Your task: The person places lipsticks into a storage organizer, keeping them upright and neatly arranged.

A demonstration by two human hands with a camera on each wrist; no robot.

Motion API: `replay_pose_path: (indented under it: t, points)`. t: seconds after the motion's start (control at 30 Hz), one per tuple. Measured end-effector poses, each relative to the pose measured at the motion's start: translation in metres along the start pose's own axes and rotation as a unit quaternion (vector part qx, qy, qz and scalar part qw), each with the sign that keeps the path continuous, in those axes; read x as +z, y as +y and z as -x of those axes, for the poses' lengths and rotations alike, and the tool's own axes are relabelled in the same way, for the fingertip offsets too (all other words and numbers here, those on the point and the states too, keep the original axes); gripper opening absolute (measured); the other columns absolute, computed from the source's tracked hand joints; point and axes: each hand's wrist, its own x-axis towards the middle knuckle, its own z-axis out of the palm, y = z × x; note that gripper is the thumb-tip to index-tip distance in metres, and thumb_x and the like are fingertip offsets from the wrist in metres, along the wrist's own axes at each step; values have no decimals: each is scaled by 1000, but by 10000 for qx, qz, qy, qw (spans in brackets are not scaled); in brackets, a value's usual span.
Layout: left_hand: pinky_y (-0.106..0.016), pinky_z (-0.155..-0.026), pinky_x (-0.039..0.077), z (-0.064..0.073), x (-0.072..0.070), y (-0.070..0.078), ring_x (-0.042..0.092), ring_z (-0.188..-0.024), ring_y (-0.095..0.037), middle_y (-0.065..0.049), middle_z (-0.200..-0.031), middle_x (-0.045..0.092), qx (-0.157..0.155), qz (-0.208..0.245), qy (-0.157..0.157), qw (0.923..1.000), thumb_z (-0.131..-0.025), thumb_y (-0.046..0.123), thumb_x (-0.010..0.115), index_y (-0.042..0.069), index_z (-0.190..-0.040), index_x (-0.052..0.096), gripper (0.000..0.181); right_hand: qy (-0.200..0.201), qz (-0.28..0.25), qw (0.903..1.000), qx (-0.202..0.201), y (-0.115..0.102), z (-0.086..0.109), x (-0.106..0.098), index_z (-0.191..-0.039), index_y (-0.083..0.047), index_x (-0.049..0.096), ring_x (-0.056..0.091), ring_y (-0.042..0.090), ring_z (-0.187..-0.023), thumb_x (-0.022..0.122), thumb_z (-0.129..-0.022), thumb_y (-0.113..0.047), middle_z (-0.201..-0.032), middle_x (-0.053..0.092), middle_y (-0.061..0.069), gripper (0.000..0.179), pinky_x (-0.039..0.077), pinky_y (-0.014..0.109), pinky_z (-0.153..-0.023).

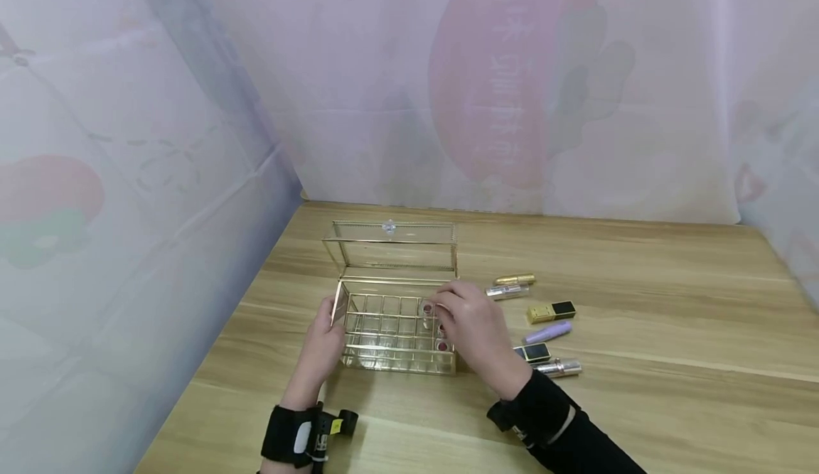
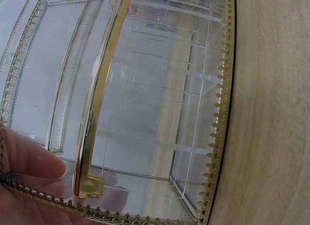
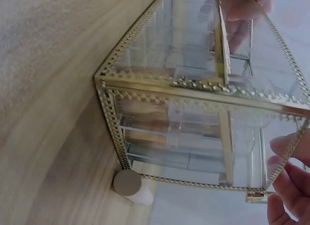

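A clear glass box [image 1: 399, 362] with gold edging stands on the table, its lid [image 1: 397, 234] raised at the back. Gold bars divide the inside into small compartments. My left hand [image 1: 325, 346] grips the left wall, thumb over the rim and fingers outside, seen through the glass in the left wrist view. At the rear right compartment, my right hand [image 1: 472, 323] pinches the top of a clear-capped lipstick tube [image 1: 426, 308]. Closer to the front, a lipstick with a dark red top [image 1: 441, 345] stands in the right column. Tubes [image 3: 150, 126] show through the side wall in the right wrist view.
Right of the box lie a gold tube [image 1: 515, 279], a clear tube [image 1: 507, 291], a gold-and-black lipstick [image 1: 552, 311], a purple tube [image 1: 547, 332], a black-topped case [image 1: 534, 352] and a silver tube [image 1: 561, 368]. A printed curtain [image 1: 384, 140] borders the table.
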Motion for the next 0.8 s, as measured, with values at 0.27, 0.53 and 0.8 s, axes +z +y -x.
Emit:
replay_pose_path:
  t: [0.27, 0.53, 0.8]
  points:
    - [-65, -106, 25, 0, 0, -2, 28, -131, -40, -26, -146, 37, -60, -53, 17, 10000, -84, -9, 34, 0, -136, 37, 52, 63, 82, 9997, 219, 7, -1, -10, -86, -10, 76, 61, 15, -83, 76, -73, -5, -89, 69, 2, 14, 59, 30, -66]
    - [-63, -108, 22, 0, 0, -3, 29, -131, -40, -27, -146, 36, -56, -36, 31, 10000, -85, -9, 34, -1, -137, 36, 53, 143, 63, 9980, 606, 24, 2, -19, -96, -8, 71, 63, 14, -74, 72, -79, -10, -91, 71, 5, 18, 57, 28, -55]
    - [-62, -109, 21, 0, 1, -3, 28, -132, -39, -27, -146, 36, -10, 42, 35, 10000, -85, -10, 33, -2, -138, 35, 53, -257, 363, 9914, 1233, 46, 9, -31, -101, -9, 70, 64, 16, -77, 74, -78, -10, -100, 70, 8, 23, 58, 31, -55]
